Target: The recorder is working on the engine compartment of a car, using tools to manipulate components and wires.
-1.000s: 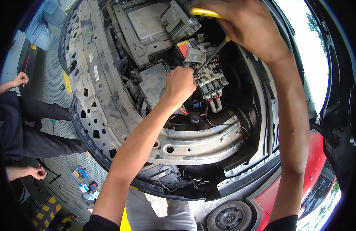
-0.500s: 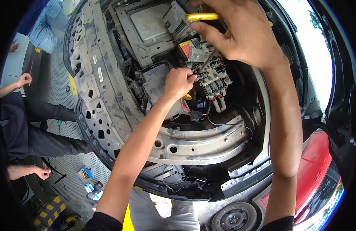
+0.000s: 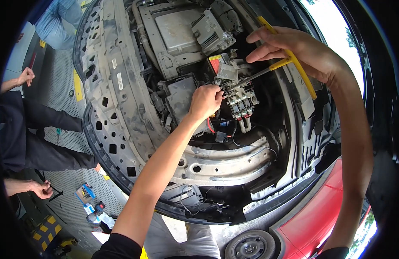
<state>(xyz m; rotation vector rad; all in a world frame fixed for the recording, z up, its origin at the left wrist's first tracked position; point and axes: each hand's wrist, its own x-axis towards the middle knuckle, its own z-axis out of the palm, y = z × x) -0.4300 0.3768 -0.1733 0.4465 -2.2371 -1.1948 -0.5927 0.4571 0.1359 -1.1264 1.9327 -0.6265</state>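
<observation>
A yellow T-handle wrench point(image 3: 301, 74) slants across the engine bay, its thin metal shaft reaching the terminal and fuse block point(image 3: 241, 102). My right hand point(image 3: 309, 52) lies over the upper half of the crossbar, its fingers stretched loosely around the handle. At the left side of the block, my left hand point(image 3: 207, 100) is closed, fingertips pinched near the shaft's end. Whatever is between those fingertips is hidden. A clear plastic flap point(image 3: 227, 71) and a red-and-yellow label point(image 3: 215, 64) sit just beyond the block.
A black box cover point(image 3: 181, 93) lies left of the block, and a grey finned module point(image 3: 210, 32) beyond it. Red wire and a small black connector point(image 3: 221, 137) hang nearer. Other people stand at left, one hand point(image 3: 41, 189) holding a thin black strip. A wheel point(image 3: 250, 246) lies below.
The T-handle has swung round, and my right hand has moved right and slightly down with it, fingers loosening. My left hand stays at the block. The view has shifted slightly.
</observation>
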